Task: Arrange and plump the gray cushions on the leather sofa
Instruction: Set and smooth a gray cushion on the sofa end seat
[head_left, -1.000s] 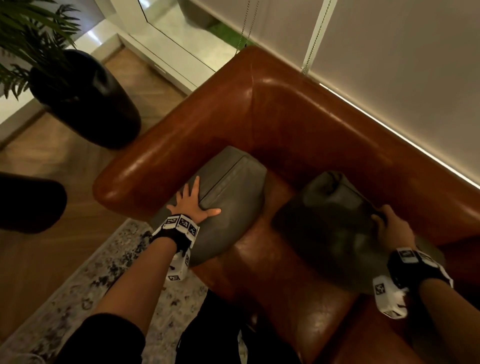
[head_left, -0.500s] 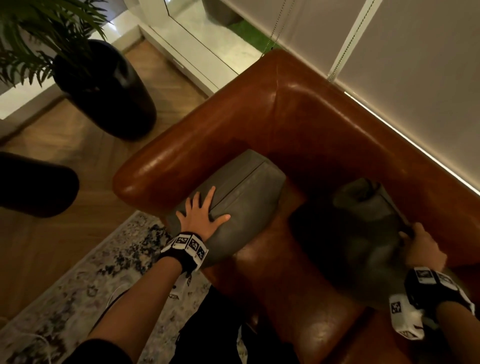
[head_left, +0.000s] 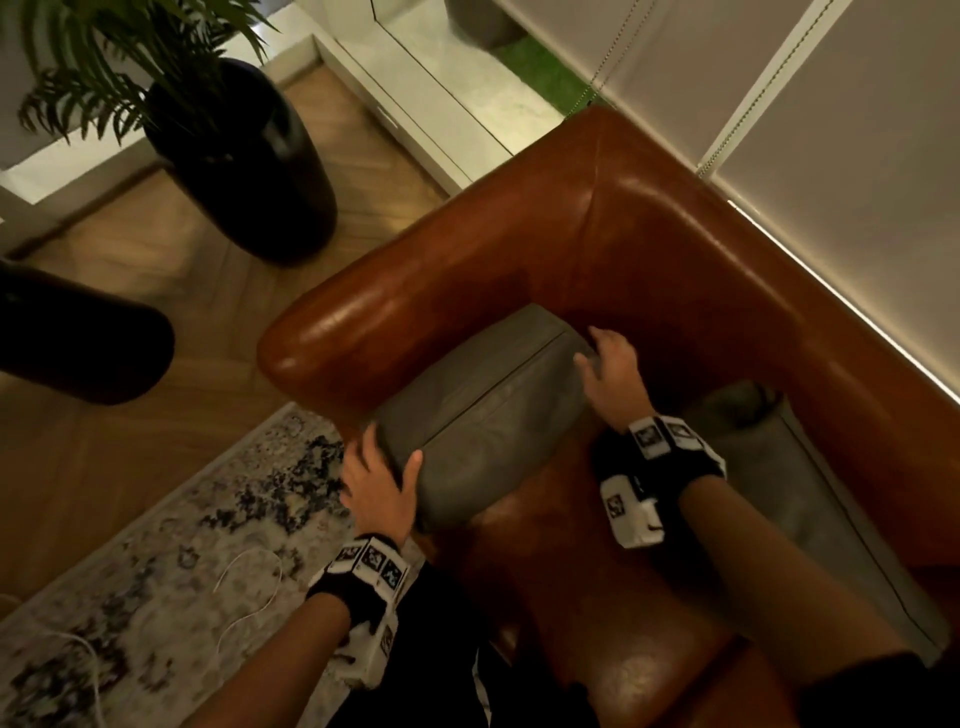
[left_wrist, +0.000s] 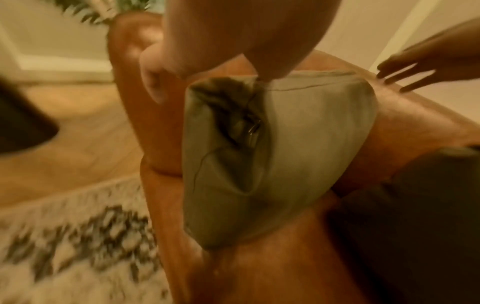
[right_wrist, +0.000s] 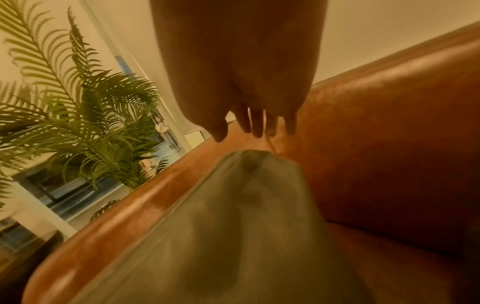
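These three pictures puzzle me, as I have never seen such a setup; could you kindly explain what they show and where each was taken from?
There is no machine here: a person wears one camera on the head and one on each wrist. The head view looks down at a brown leather sofa and both hands. The left hand grips the near end of a gray cushion that leans against the sofa arm. The right hand is at its far end with fingers spread; whether it touches is unclear. A second gray cushion lies on the seat to the right, unheld. The two wrist views look along each hand at the first cushion, both blurred. On the floor are a patterned rug and a potted plant.
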